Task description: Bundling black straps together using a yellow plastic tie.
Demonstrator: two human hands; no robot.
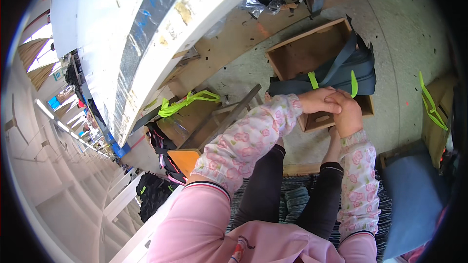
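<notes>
My left hand (314,101) and my right hand (348,112) meet in front of me, fingers folded against each other. Both look closed; whether anything small lies between them is hidden. Just beyond them, a dark grey-blue bag (326,72) with a wide strap and bright green tabs rests across wooden boxes. One open wooden box (312,48) leans behind the bag. Another wooden box (312,123) shows below my hands, partly covered by them.
A white machine table (112,34) with a worn edge fills the upper left. Left of my arm stands a box with a green ribbon (190,102). A blue cushion-like surface (412,199) lies at right, near another cardboard-coloured box (434,131) with a green strap. Scraps litter the floor.
</notes>
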